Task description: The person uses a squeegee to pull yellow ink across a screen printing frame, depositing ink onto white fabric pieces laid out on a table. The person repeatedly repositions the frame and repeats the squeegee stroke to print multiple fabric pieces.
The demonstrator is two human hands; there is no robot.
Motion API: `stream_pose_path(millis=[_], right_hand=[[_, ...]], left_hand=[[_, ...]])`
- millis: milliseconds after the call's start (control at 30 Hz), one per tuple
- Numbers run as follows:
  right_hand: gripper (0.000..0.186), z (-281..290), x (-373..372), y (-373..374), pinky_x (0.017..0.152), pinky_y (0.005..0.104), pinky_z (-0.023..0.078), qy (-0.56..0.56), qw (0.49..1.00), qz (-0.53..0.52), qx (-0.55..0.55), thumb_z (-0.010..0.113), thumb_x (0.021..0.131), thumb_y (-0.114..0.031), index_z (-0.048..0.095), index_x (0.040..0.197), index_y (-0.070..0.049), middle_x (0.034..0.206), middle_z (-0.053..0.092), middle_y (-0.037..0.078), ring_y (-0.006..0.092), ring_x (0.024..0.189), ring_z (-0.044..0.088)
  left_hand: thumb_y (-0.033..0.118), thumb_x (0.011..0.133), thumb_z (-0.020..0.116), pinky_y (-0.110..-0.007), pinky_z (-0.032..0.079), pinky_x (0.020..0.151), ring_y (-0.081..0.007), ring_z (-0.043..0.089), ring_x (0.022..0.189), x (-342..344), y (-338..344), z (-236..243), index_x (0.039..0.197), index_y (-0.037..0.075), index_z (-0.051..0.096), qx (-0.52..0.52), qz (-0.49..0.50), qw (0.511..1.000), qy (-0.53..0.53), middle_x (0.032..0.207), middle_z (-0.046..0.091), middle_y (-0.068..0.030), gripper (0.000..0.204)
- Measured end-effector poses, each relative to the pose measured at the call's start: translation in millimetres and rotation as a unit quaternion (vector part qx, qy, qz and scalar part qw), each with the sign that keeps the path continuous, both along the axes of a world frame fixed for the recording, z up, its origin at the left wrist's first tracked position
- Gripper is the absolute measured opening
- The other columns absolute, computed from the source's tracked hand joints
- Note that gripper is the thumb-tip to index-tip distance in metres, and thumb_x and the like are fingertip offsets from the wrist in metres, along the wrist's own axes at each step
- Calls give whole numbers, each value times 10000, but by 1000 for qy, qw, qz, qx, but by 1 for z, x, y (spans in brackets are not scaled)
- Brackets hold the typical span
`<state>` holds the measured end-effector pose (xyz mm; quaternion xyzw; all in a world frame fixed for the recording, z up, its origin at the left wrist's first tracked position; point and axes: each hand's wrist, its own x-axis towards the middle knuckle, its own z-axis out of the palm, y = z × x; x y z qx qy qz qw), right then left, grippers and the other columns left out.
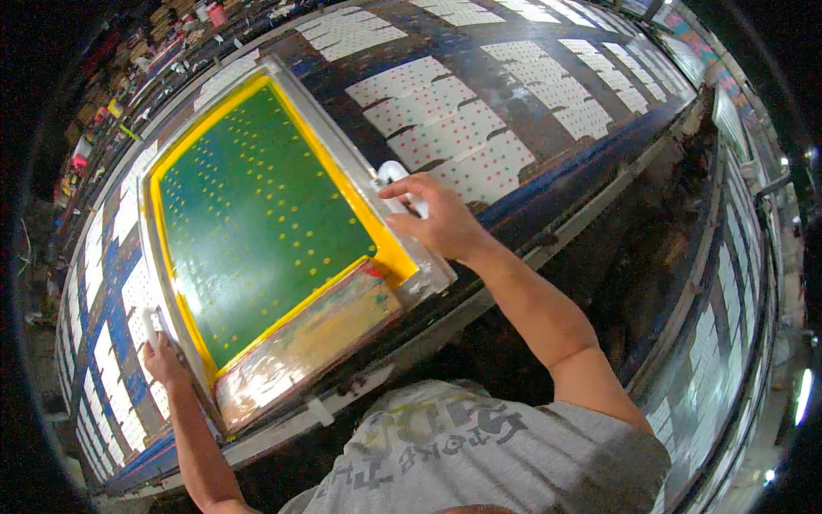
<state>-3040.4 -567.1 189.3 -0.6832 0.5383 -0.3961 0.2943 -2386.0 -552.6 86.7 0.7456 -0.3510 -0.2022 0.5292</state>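
**Uneven hold on the two handles could let the framed screen skew**

The left handle (151, 322) appears to be grasped in the left hand (164, 361). At the right handle (392, 170), a looser grip is shown by the right hand (443, 221): the fingers are curved over it, the thumb is set apart, and whether it is firmly held cannot be told.

Between the hands the framed screen (265, 206) is placed slantwise over the tabletop (338, 75), its near end by the metal rail (552, 244). Whether it is raised or resting cannot be made out. If more pull were taken by one hand than the other, the frame could be twisted and one corner dragged across the rail.

At the near end, the pale panel (312, 343) is smeared with colour, reddish at its right end. If that colour is wet, drips could be caused by tilting.

Farther right, dotted sheets (432, 111) are laid close beside the frame. Should the right handle be slipped from, they could be scuffed or smudged by the frame's edge, and the dots misplaced on any sheet beneath.
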Motion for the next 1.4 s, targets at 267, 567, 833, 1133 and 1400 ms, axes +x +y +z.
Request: stream_pose_path(millis=[267,567,833,1133,1400], right_hand=[[390,-20,-225,-50,1028,395,527,-24,992,-68,108,824,870,-306,795,1173,-63,1164,758,180,279,1100,708],[290,-49,-381,-55,915,282,495,-38,990,-111,81,734,968,-219,773,1176,-21,1068,736,33,98,976,637],[303,-55,-437,-51,999,322,482,-125,975,-129,129,766,940,-254,789,1164,-50,1120,769,50,146,1067,657],[395,-49,-461,-52,951,344,504,-103,974,-136,150,755,963,-325,768,1205,-12,1167,763,64,151,1090,690],[372,-55,-478,-53,1031,332,497,-109,976,-123,141,764,979,-273,746,1250,-19,1199,732,69,162,1127,661]], left_hand=[[128,986,736,-328,539,629,-143,654,750,-264,-50,4,1095,42,694,-58,-13,993,101,917,689,-32,145],[117,1012,750,-327,522,670,-134,635,765,-446,-65,-19,1054,23,685,-71,-18,994,76,914,685,-43,121],[195,1010,752,-333,488,672,-137,598,754,-505,-61,-21,983,14,705,-50,9,999,6,872,672,-38,188],[220,992,757,-348,529,729,-152,631,782,-530,-65,-24,1043,-19,718,-31,15,999,-32,894,715,-64,247],[179,958,751,-360,509,707,-155,621,768,-544,-67,-25,1026,5,745,-5,15,997,-81,882,701,-71,187]])
